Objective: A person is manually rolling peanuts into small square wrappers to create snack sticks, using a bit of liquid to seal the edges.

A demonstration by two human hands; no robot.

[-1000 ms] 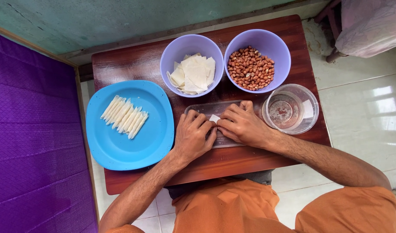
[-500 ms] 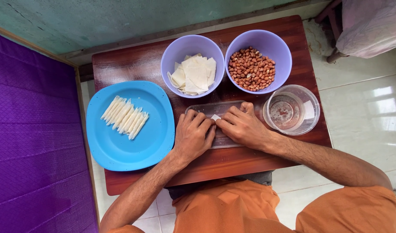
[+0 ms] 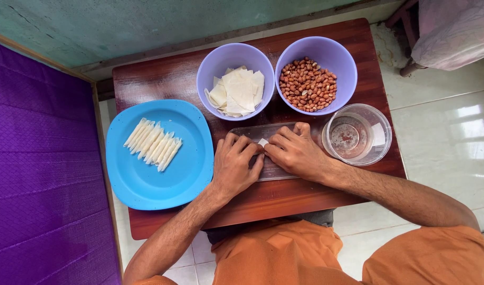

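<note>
2 hands meet over a small white wrapper piece (image 3: 262, 142) that lies on the clear board (image 3: 273, 174) at the middle of the bench (image 3: 163, 74). My left hand (image 3: 235, 165) lies flat with its fingers together on the piece's left end, and my right hand (image 3: 295, 153) presses fingertips down on its right end; neither is clamped around it. Rolling it well, I judge, calls for even pressure from both sides, so the roll stays tight and straight. Only a small white corner shows between my fingers, so I cannot tell whether anything is inside.

Behind the board stand 2 purple bowls: a bowl of white wrappers (image 3: 235, 91) and a bowl of peanuts (image 3: 308, 84). A clear round container (image 3: 356, 135) sits just right of my right hand. Left of me, a blue plate (image 3: 147, 179) holds a row of finished white rolls (image 3: 153, 144).
</note>
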